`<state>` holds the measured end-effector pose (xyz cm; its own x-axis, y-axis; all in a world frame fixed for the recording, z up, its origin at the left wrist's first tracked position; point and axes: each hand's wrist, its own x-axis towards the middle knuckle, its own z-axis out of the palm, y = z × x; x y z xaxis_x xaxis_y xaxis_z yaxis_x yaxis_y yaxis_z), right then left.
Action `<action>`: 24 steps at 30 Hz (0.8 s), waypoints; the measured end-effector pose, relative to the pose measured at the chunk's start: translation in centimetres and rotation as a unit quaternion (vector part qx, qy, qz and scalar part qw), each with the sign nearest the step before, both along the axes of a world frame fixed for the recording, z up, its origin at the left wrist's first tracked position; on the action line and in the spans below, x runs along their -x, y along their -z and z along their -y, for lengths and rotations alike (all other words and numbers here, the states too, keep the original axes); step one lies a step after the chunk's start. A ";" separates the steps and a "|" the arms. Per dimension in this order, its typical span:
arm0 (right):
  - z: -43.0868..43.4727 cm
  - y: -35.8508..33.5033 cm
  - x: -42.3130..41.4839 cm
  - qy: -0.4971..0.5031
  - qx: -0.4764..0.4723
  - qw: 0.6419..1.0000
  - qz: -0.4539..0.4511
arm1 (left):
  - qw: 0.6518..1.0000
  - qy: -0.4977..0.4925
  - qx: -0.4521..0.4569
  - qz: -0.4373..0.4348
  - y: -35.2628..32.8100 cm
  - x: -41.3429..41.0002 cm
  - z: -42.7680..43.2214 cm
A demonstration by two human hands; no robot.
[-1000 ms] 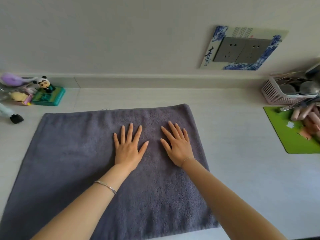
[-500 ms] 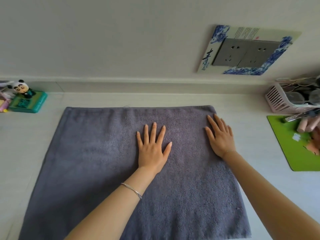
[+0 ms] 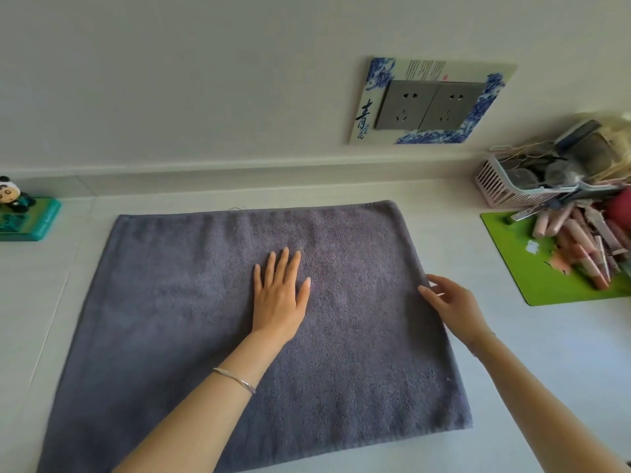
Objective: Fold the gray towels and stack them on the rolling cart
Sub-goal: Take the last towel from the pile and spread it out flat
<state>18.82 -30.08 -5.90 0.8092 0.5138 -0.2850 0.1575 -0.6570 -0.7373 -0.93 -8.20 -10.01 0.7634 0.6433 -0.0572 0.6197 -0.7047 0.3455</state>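
A gray towel [image 3: 177, 319] lies spread flat on the white counter [image 3: 512, 353], reaching from near the back wall to the front edge of the view. My left hand [image 3: 280, 295] presses flat on the towel's middle, fingers straight and spread. My right hand [image 3: 454, 305] is at the towel's right edge, about halfway along it, with its thumb over the cloth and its fingers loosely extended at the hem. I cannot tell if it grips the edge. No rolling cart is in view.
A pink slatted basket [image 3: 502, 189] full of odds and ends stands at the back right. A green mat [image 3: 532, 268] with pink tubes lies beside it. A panda figure [image 3: 10, 196] on a teal box [image 3: 34, 220] sits far left. Wall outlets [image 3: 430, 104] are above.
My right hand slid from the towel's middle out to its right edge. My left hand stayed flat near the centre. The view shifted to the right.
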 end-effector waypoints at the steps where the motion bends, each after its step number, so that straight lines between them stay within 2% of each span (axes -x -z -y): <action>1: 0.4 -0.4 0.2 -0.007 -0.002 0.999 -0.039 | 1.000 0.001 0.003 0.005 0.1 0.8 0.3; 5: 0.8 -2.3 1.1 -0.033 -0.020 0.988 -0.151 | 1.000 0.001 0.011 0.022 -0.2 3.9 1.1; 11: -2.0 -8.0 3.7 -0.058 -0.174 0.939 -0.290 | 0.997 -0.079 -0.010 0.013 -1.1 10.9 -1.5; 14: -4.6 -10.5 6.4 -0.091 -0.206 0.926 -0.303 | 0.989 -0.147 0.007 0.014 -1.1 15.6 -3.9; 18: -8.7 -12.5 11.2 -0.149 -0.209 0.930 -0.263 | 0.980 -0.174 0.036 0.092 -0.5 20.9 -6.0; 21: -12.3 -13.1 15.0 -0.160 -0.217 0.934 -0.233 | 0.957 -0.176 0.134 0.186 -0.6 23.7 -6.5; 23: -14.8 -12.8 17.3 -0.165 -0.217 0.935 -0.225 | 0.918 -0.198 0.236 0.250 -1.4 24.7 -6.4; 24: -16.1 -12.5 18.6 -0.175 -0.218 0.933 -0.228 | 0.887 -0.217 0.287 0.287 -1.9 24.9 -6.5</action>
<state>0.22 -13.94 6.64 0.4155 0.8716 -0.2601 -0.0888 -0.2457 -0.9653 -25.85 -1.68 -8.12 0.4597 0.8748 -0.1530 0.3949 -0.0471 0.9175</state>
